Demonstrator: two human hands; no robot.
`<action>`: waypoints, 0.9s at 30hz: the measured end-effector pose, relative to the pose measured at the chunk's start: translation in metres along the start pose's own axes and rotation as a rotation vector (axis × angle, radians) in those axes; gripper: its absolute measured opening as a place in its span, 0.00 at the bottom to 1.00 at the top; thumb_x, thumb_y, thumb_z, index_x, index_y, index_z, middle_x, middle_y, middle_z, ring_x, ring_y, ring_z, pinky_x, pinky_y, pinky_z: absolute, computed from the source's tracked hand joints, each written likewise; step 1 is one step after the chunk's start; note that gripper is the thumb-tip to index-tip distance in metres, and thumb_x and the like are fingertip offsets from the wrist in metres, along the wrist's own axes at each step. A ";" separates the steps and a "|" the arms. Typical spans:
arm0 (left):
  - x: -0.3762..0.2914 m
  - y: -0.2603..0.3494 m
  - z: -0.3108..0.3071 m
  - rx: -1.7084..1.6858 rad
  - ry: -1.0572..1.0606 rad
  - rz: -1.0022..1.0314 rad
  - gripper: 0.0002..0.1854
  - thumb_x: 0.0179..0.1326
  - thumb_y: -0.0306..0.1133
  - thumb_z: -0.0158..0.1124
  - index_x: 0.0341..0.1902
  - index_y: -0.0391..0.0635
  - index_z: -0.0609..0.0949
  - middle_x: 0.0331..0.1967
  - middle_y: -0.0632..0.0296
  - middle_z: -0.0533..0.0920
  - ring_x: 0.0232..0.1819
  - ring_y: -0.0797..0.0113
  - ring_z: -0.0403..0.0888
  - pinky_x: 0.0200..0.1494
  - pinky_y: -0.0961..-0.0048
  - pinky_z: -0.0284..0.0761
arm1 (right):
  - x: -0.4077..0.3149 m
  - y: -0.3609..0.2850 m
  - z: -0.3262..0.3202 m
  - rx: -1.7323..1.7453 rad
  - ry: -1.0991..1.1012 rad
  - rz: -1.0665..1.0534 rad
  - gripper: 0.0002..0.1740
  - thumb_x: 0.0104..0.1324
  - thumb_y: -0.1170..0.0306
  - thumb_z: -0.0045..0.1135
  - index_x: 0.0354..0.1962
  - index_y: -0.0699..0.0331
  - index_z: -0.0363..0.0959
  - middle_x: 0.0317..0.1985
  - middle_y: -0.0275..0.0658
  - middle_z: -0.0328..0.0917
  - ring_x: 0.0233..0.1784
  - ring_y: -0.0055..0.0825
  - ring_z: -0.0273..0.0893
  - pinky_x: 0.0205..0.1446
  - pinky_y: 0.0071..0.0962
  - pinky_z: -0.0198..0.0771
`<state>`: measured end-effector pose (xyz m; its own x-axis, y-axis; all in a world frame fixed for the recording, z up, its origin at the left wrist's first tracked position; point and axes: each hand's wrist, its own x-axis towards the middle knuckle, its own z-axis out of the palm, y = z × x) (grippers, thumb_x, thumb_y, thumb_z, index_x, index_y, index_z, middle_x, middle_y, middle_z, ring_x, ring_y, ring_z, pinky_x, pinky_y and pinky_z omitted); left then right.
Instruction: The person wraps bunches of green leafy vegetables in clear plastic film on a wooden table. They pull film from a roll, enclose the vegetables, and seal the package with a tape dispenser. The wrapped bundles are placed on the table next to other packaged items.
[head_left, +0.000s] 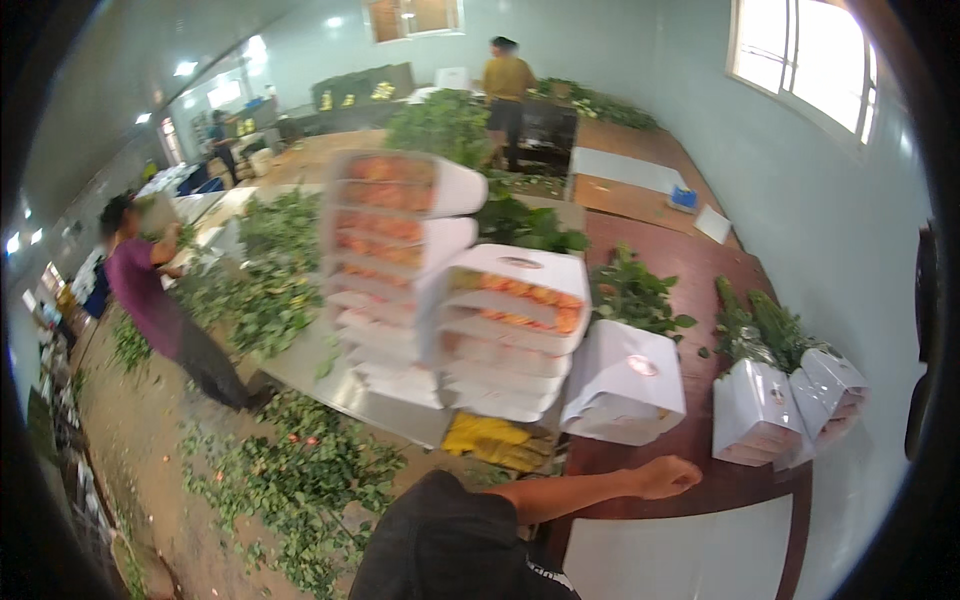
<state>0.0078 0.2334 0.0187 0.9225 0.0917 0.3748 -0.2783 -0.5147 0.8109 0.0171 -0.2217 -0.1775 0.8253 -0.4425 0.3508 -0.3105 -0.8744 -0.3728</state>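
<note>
My left hand (670, 476) is over the red-brown table (630, 480), fingers curled and no object visible in them. My right hand is out of view. Beyond my left hand lies a white-wrapped bouquet (626, 379), its green stems pointing away. Left of it stand two stacks of wrapped bouquets, a shorter one (514, 337) and a taller, blurred one (382, 255), with orange-red rose heads facing out. Two more white-wrapped bouquets, one at the right (754, 412) and one beside the wall (832, 390), have clear film around them.
A white board (682, 551) lies near me. Yellow material (495, 442) hangs below the stacks. Leafy stems cover the metal table (367, 397) and a heap (300, 480) lies on the floor. One person (146, 292) stands at the left, another (508, 90) at the far tables.
</note>
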 end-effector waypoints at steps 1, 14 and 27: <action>-0.048 -0.010 -0.003 -0.023 0.058 -0.002 0.13 0.63 0.29 0.57 0.50 0.40 0.80 0.38 0.53 0.83 0.39 0.60 0.82 0.46 0.67 0.77 | -0.004 -0.011 0.007 0.032 -0.032 -0.016 0.12 0.64 0.67 0.48 0.32 0.69 0.73 0.37 0.48 0.75 0.44 0.48 0.71 0.51 0.48 0.65; -0.256 0.158 -0.124 -0.888 0.223 -0.044 0.11 0.66 0.31 0.63 0.49 0.41 0.78 0.36 0.65 0.81 0.37 0.75 0.79 0.39 0.78 0.76 | -0.099 -0.061 -0.022 0.198 -0.217 -0.244 0.17 0.64 0.61 0.51 0.33 0.69 0.77 0.39 0.49 0.79 0.44 0.47 0.75 0.51 0.45 0.70; -0.468 0.425 -0.296 -0.495 -0.209 1.286 0.21 0.60 0.49 0.69 0.28 0.41 0.80 0.21 0.59 0.79 0.21 0.58 0.79 0.22 0.69 0.72 | -0.251 -0.138 -0.091 0.813 -0.384 -0.681 0.20 0.63 0.57 0.55 0.35 0.69 0.80 0.39 0.47 0.80 0.43 0.43 0.78 0.49 0.40 0.73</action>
<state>-0.6212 0.2239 0.3208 -0.0398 -0.3598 0.9322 -0.9756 0.2157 0.0416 -0.1902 -0.0083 -0.1357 0.8396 0.2903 0.4591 0.5431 -0.4596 -0.7027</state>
